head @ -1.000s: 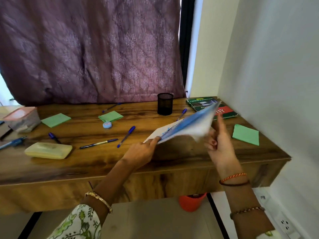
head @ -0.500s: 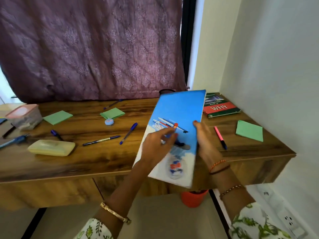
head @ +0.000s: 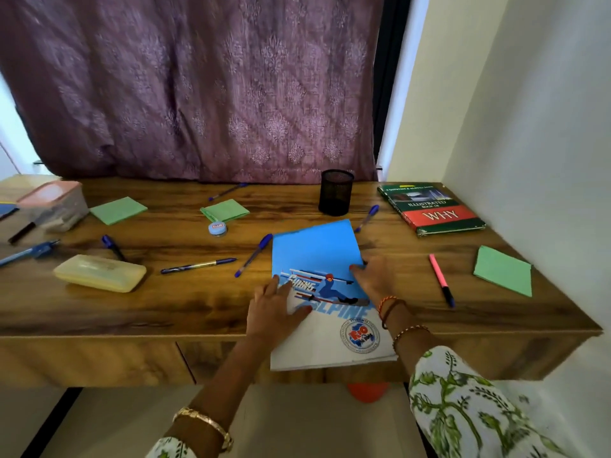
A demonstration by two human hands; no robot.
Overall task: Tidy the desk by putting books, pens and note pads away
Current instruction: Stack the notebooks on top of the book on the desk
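The blue notebook (head: pixel 317 259) with the skier cover lies flat on the worktop (head: pixel 185 302), its white near end hanging out past the front edge. Both hands rest on it with fingers spread and fairly straight: the left hand (head: pixel 274 309) presses the left side of the cover, the right hand (head: pixel 375 279) lies along its right edge, and neither grip is closed round anything. The overhang is the main risk; if either hand lifts first or pushes unevenly, the notebook could tip or slide off toward the floor. A forward shove could also sweep the blue pen (head: pixel 254 255) just beside its left edge, or the pen (head: pixel 367 218) near its far right corner, and roll them off or into the black pen holder (head: pixel 335 192). The pink pen (head: pixel 441 280) lies to the right, near enough for the right sleeve to knock it. The green book (head: pixel 433 209) sits well apart.
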